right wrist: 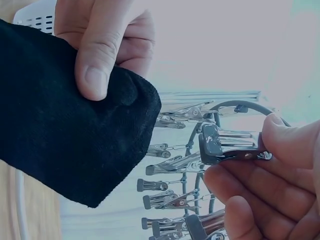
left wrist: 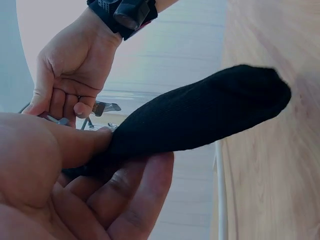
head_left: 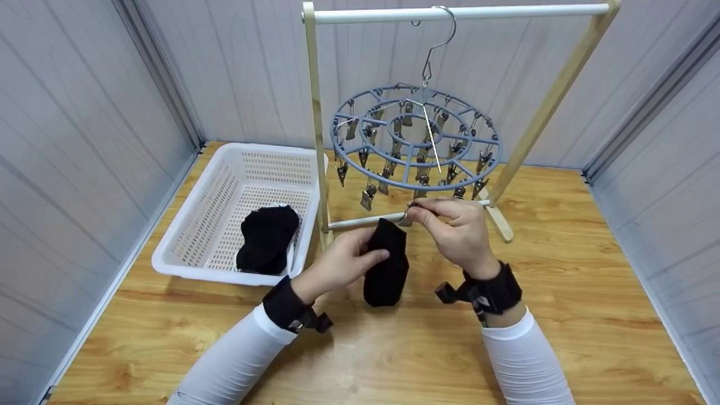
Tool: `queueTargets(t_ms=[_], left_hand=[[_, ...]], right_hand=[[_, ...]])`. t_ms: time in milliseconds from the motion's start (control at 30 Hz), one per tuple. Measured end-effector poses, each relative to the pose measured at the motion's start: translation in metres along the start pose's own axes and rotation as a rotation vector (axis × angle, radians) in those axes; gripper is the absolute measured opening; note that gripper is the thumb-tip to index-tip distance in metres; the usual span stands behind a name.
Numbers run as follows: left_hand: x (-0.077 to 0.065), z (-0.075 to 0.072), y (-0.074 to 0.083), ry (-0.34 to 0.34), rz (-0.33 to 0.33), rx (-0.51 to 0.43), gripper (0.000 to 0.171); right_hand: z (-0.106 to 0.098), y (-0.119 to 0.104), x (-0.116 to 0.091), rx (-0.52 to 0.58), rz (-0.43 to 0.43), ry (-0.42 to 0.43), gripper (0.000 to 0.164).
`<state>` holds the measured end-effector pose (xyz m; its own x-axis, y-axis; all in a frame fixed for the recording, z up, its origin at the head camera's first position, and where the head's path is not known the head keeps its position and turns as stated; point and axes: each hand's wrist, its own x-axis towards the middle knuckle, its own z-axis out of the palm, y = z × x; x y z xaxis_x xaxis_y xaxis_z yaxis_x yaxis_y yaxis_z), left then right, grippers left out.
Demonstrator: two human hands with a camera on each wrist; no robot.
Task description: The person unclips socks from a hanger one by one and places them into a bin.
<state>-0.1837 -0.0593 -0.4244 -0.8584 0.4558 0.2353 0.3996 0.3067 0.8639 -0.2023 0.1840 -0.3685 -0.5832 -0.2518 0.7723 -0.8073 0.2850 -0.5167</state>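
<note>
A black sock (head_left: 387,281) hangs from my left hand (head_left: 350,257), pinched between thumb and fingers near its upper end. In the left wrist view the sock (left wrist: 200,112) slants away from the fingers. My right hand (head_left: 458,230) pinches a metal clip (right wrist: 235,142) by its handle end, with the clip's tip facing the sock's edge. Sock and clip stand a short gap apart in the right wrist view. The clip belongs to a round blue-grey drying hanger (head_left: 405,184), just above and behind both hands, with several other clips dangling from it.
The hanger's hook (head_left: 453,28) hangs on the white bar (head_left: 517,11) of a wooden-legged stand (head_left: 557,107). To the left, a white perforated basket (head_left: 194,273) holds more black fabric pieces (head_left: 270,236). Grey-white panels (head_left: 253,73) enclose the wooden tabletop (head_left: 590,270).
</note>
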Motion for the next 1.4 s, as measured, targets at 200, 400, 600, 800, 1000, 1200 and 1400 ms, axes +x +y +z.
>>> queueTargets(t_ms=[200,400,600,800,1000,1200,1400], left_hand=[[-0.001,-0.009,0.002,-0.024,-0.01,0.066,0.012],[-0.001,-0.02,0.007,-0.036,-0.013,0.032,0.012],[-0.002,-0.029,0.01,-0.017,-0.029,0.042,0.013],[-0.003,-0.035,0.012,0.004,-0.046,0.033,0.013],[-0.003,-0.038,0.012,0.03,-0.018,0.027,0.014],[-0.003,-0.044,0.014,0.033,-0.026,0.026,0.013],[-0.004,-0.051,0.014,0.018,-0.03,0.019,0.012]], right_hand=[[0.0,-0.002,0.001,0.007,0.005,0.009,0.014],[-0.001,-0.002,0.0,-0.063,0.019,0.026,0.017],[-0.004,-0.005,0.0,-0.105,0.07,0.009,0.015],[-0.011,-0.012,0.003,-0.24,0.069,-0.004,0.019],[-0.021,-0.021,0.004,-0.367,-0.018,0.003,0.016],[-0.031,-0.034,0.005,-0.285,-0.116,0.133,0.012],[-0.031,-0.039,0.009,-0.27,-0.192,0.335,0.018]])
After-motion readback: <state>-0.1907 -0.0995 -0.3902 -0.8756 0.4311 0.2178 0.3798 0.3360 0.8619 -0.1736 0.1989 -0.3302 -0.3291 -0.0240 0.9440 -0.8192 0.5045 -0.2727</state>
